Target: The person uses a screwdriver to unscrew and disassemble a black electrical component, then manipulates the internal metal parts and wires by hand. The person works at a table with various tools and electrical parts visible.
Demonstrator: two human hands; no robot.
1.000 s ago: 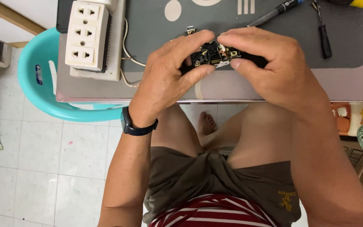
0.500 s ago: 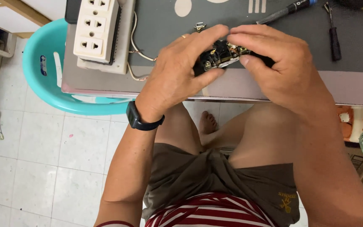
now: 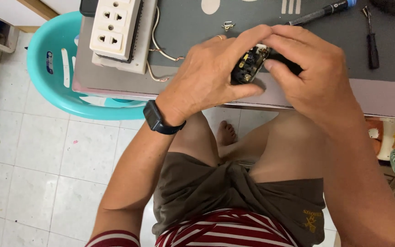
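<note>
Both hands hold one small black electrical part with brass contacts (image 3: 250, 64) just above the near edge of the grey work mat (image 3: 193, 27). My left hand (image 3: 211, 75), with a ring and a dark wristwatch (image 3: 155, 120), wraps it from the left. My right hand (image 3: 305, 73) pinches its right end with thumb and forefinger. Much of the part is hidden under the fingers.
A white multi-socket outlet block (image 3: 115, 28) with loose white wires (image 3: 161, 50) lies on the table at the left. A small metal clip (image 3: 227, 25), a black-handled screwdriver (image 3: 318, 13) and a small tool (image 3: 371, 39) lie on the mat. A teal plastic stool (image 3: 51, 68) stands beside the table.
The view has shifted right and down, so my hands and the part sit lower in view. The part now looks turned more on edge between my fingers.
</note>
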